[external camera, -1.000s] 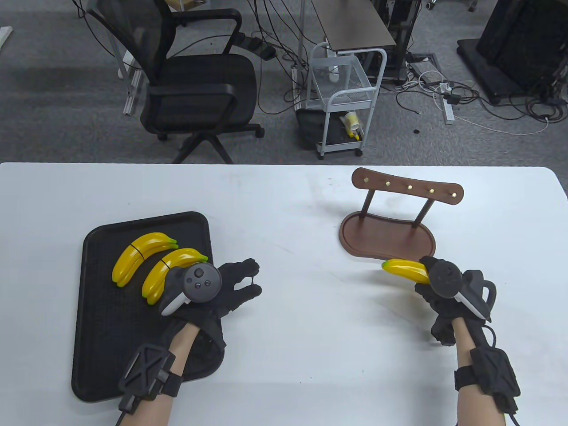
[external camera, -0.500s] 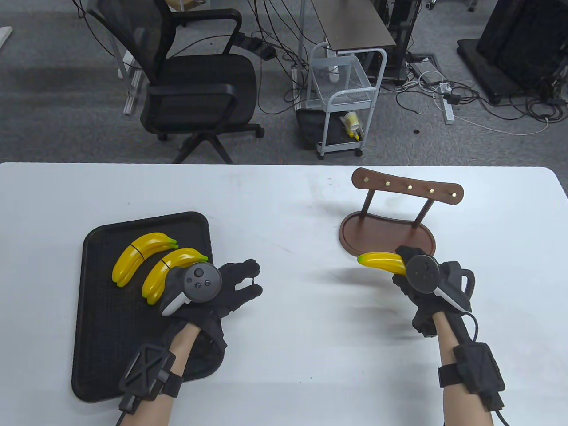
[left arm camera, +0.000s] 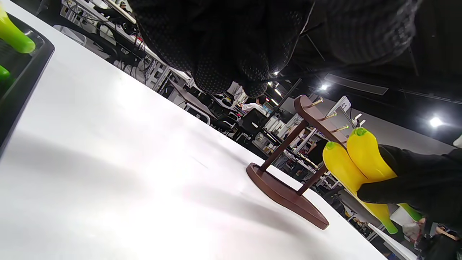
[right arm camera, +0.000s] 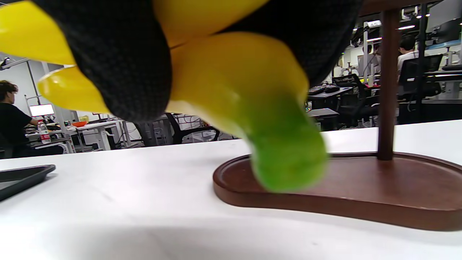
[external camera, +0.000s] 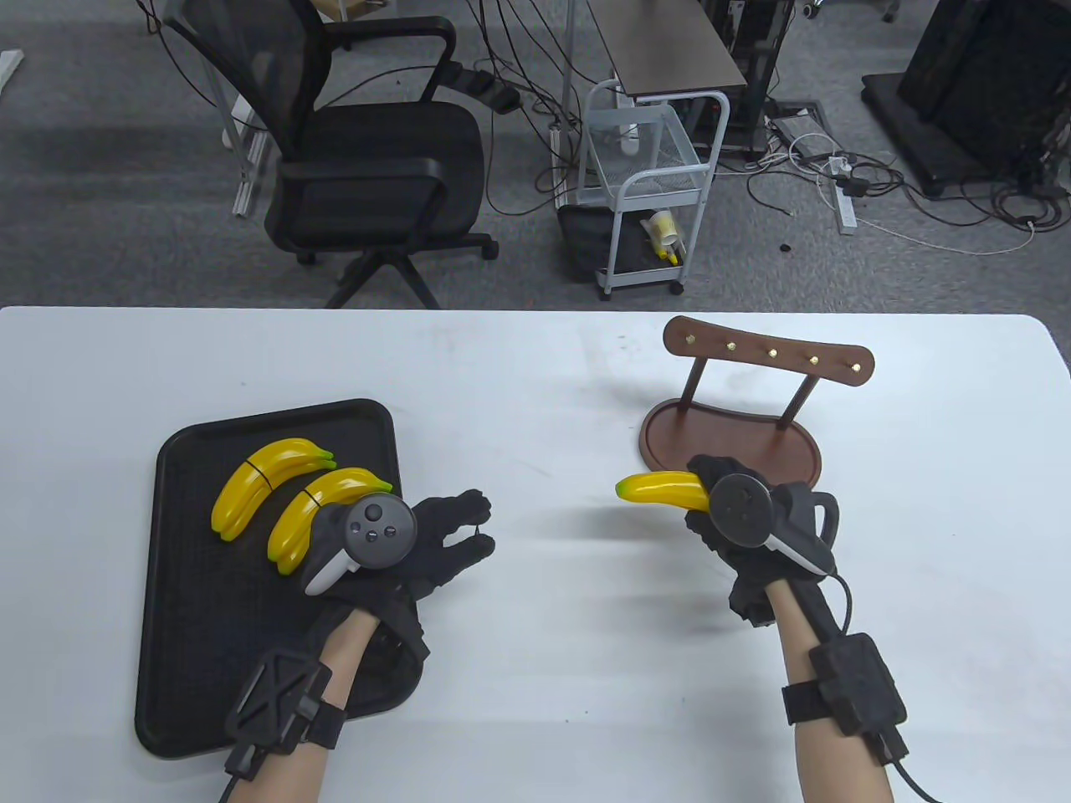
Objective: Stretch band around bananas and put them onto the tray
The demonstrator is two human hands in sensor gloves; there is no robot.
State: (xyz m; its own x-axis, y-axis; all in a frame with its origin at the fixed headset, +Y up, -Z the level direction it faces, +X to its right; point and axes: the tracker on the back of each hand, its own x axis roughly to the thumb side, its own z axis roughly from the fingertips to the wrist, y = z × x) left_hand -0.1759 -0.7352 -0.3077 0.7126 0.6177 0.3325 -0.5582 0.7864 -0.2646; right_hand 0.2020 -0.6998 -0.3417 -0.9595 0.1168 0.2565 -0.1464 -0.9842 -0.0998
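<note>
Grey carpet [external camera: 100, 167] lying beyond the white table [external camera: 535, 376], black chair [external camera: 368, 159] standing far left, white cart [external camera: 648, 196] sitting centre, cables [external camera: 878, 184] trailing far right.

The table view looks down from above; both wrist views sit low, sharing the wooden stand [external camera: 730, 439] [left arm camera: 288, 180] [right arm camera: 361, 195].

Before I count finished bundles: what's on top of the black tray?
Two banded banana bunches lie on the tray. The left hand and forearm hang over its right side, covering part of the nearer bunch and the tray beneath.
</note>
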